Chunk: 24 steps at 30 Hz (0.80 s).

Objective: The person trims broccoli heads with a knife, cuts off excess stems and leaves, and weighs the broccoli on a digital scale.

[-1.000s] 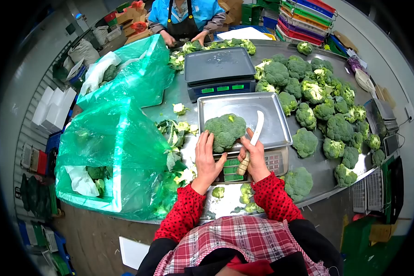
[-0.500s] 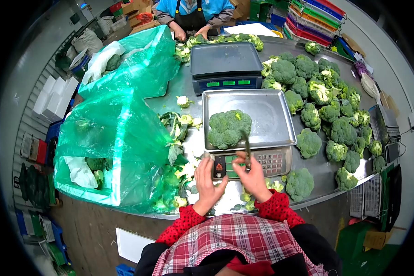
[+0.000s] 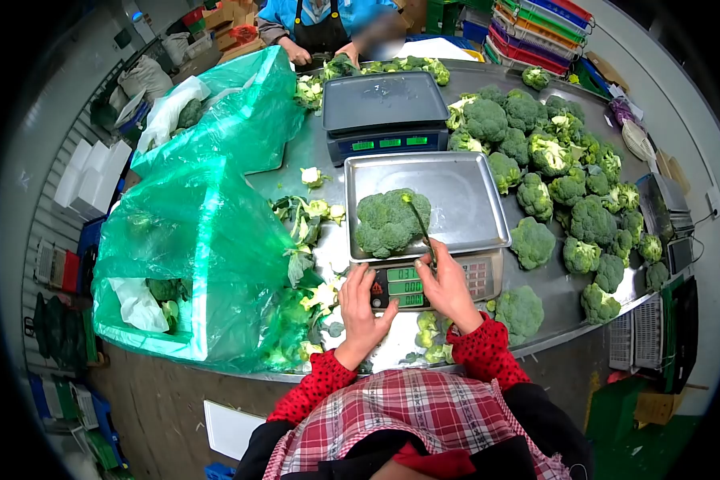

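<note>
A broccoli head (image 3: 388,224) lies on the steel tray (image 3: 468,216) of the near scale, left of the tray's middle. My right hand (image 3: 450,292) is closed around a knife (image 3: 420,220) in front of that tray. The slim blade reaches up over the broccoli's right side, its tip near a pale green spot; whether it touches, I cannot tell. My left hand (image 3: 362,316) holds nothing and rests by the left end of the scale's display panel (image 3: 408,286), thumb apart from the fingers. Lit green digits show between both hands.
Many broccoli heads (image 3: 592,220) are piled on the right of the metal table. A second scale (image 3: 386,104) stands behind the near one. Green plastic-lined crates (image 3: 208,264) take up the left, with trimmed stems (image 3: 316,210) beside them. Across the table a person (image 3: 316,32) handles broccoli.
My right hand has turned the knife, and its blade now extends further over the broccoli. The display digits have come into sight. My left hand stays nearly in place.
</note>
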Available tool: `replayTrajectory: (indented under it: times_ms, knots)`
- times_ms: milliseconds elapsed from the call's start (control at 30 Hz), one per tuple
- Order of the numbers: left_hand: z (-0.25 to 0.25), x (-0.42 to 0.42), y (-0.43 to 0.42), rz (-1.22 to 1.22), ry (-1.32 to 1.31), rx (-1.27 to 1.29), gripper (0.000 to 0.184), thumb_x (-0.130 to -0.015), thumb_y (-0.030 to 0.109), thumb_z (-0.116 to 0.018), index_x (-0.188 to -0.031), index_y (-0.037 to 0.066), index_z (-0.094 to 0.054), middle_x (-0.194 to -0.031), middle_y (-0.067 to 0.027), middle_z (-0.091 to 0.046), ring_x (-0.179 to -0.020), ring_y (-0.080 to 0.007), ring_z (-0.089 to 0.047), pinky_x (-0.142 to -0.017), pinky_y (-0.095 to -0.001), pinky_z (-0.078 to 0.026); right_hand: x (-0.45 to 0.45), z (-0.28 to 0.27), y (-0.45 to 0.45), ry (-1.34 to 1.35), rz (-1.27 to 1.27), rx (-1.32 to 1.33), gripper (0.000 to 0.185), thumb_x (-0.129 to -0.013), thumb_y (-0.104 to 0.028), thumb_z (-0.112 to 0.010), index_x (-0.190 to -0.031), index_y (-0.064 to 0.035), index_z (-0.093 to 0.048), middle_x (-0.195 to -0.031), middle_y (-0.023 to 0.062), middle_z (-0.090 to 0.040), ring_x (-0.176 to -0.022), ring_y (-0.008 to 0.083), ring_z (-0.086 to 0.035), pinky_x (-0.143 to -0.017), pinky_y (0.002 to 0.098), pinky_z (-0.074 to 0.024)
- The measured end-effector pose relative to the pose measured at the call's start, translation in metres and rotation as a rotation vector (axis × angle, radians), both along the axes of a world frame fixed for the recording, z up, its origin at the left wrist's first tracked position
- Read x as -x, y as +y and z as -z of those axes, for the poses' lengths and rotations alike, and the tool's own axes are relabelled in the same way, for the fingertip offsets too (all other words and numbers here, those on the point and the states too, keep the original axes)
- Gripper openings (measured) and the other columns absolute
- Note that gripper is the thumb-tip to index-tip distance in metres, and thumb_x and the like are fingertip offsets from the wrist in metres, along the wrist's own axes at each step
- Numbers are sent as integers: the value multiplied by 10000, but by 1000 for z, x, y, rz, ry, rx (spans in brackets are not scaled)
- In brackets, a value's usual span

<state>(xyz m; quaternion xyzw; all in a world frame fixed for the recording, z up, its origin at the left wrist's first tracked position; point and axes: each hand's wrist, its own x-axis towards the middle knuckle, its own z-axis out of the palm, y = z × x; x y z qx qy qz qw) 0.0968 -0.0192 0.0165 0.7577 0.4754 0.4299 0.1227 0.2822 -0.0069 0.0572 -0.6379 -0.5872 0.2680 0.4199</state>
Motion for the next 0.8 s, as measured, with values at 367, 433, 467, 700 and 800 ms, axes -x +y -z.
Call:
replayTrajectory:
  times_ms: [367,433,467,700,800]
  knots:
    - [11,5,-7,-28,20,28,677,-688,177,-783,-1266,-24,-496,-1358,-224,-471,-1249,-402,-452,-1026,-480,-347,-1,-9,13,-140,-56,141,402,-933,-155,-506,-1271,59,-467,-1049,319,-624,-940,491,-608,-822,526,-477]
    - [4,2,2,-22,-10,-12,682,-681,174,-783,-1268,-19,-494,-1366,-227,-467,-1261,-403,-446,-1033,-484,-343,0,-8,15,-136,-66,156,407,-932,-154,-507,-1275,60,-465,-1042,301,-630,-937,478,-614,-816,522,-480]
    - [-1,-1,14,-19,-22,-48,719,-674,172,-782,-1298,-17,-477,-1381,-223,-458,-1277,-404,-435,-1041,-488,-339,1,-4,18,-173,-56,65,390,-929,-145,-514,-1259,59,-474,-1034,280,-629,-924,465,-618,-806,513,-485]
    - [-21,-17,114,-62,95,-115,810,-655,255,-799,-1354,24,-460,-1378,-197,-482,-1253,-394,-467,-1030,-469,-389,11,0,55,-87,-28,-108,245,-922,-125,-558,-1103,41,-561,-990,246,-617,-916,438,-601,-794,457,-473]
    - [-33,-15,140,-27,14,-9,784,-643,252,-771,-1337,16,-494,-1238,-204,-590,-1126,-386,-562,-958,-435,-473,14,-1,61,-3,-22,-173,360,-917,-123,-568,-1250,13,-547,-1044,219,-630,-987,395,-611,-871,401,-472]
